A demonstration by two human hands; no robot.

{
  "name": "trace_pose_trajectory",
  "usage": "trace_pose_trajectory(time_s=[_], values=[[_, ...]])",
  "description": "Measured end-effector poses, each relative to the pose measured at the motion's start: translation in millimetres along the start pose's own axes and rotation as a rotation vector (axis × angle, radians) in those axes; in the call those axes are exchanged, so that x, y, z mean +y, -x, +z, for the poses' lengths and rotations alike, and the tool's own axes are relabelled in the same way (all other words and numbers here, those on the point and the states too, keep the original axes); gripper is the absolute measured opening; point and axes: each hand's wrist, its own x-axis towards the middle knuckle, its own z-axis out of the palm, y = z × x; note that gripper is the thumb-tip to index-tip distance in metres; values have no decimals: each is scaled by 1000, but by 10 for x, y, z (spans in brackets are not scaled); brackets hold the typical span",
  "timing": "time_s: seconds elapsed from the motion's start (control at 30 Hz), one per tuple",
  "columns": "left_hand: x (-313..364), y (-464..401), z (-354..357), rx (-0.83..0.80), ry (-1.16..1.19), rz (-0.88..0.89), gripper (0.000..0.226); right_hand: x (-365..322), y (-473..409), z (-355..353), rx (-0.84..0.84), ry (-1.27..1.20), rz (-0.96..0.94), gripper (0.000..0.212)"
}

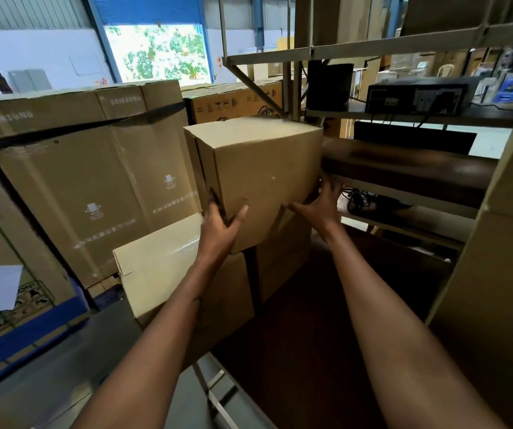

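Note:
A plain brown cardboard box (258, 168) is lifted in front of me at the middle of the view, tilted with one corner toward me. My left hand (221, 226) grips its lower left corner, thumb on the front face and fingers wrapped round the edge. My right hand (320, 205) supports its lower right side, with the thumb along the bottom edge and the fingers reaching up behind the box. Under it sit a pale cardboard box (168, 274) and a darker brown box (283, 252), side by side.
Large printed cartons (72, 187) stand stacked at the left. A metal rack (372, 48) at the right holds a black device (416, 96), a thick brown roll (409, 171) and cables. A tall carton edge (502, 243) crowds the right. An open doorway (159, 51) lies far back.

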Motion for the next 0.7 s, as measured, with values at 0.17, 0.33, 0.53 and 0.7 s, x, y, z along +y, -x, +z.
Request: trace_pose_trajectory(time_s=[0.17,0.33,0.53,0.7], values=[[97,303,-162,-28,45,94,63,-58,437,-154,106,-64,-84,123],[232,611,-340,-44,136,140,71,-298,878,-379,116,-92,-204,121],[268,1223,-612,-80,259,191,64,-560,1600,-589,204,-65,-249,122],[32,1873,-863,-144,279,155,68,-593,2601,-738,229,-56,-173,117]])
